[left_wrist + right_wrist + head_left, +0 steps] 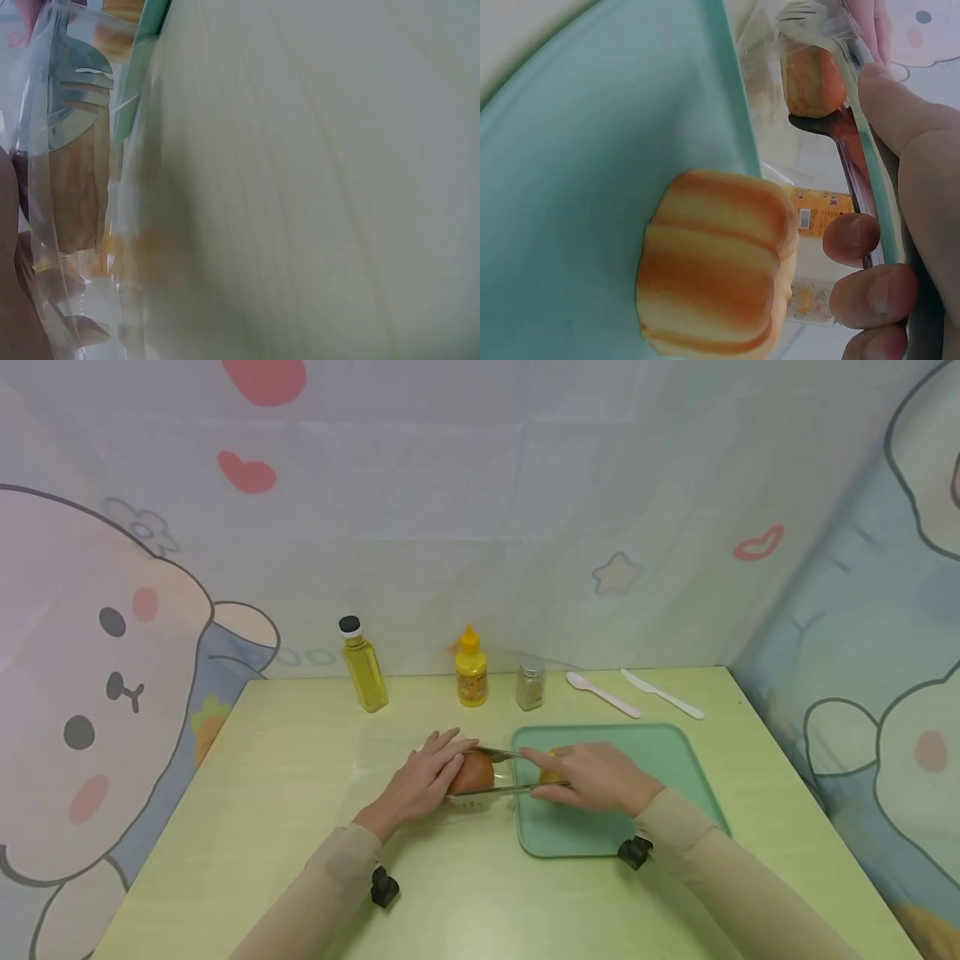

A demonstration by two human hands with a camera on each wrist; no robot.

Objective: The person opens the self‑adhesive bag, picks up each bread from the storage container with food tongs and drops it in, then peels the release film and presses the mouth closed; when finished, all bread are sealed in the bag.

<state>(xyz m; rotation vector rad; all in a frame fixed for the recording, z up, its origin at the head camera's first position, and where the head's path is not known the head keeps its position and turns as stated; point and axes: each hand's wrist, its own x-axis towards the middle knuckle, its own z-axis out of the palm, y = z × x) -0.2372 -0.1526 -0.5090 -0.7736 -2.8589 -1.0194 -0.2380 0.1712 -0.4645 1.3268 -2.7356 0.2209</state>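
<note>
My right hand [592, 772] grips metal tongs [498, 790], with one fork-shaped end and one spoon-shaped end. The tong ends flank a brown bread roll [471, 774], also visible in the right wrist view. Clear film of a plastic bag [124, 262] surrounds this roll in the left wrist view. My left hand [420, 781] lies over the roll and holds the bag, its fingers partly hidden. Beneath the right hand, a golden ridged bread roll [712, 262] sits on the green tray [622, 835].
Along the table's back stand an oil bottle [365, 672], a yellow squeeze bottle [472, 677] and a small spice jar [530, 685]. A pink spoon [603, 695] and a white knife [663, 693] lie behind the tray. A printed cloth [450, 527] hangs behind the table.
</note>
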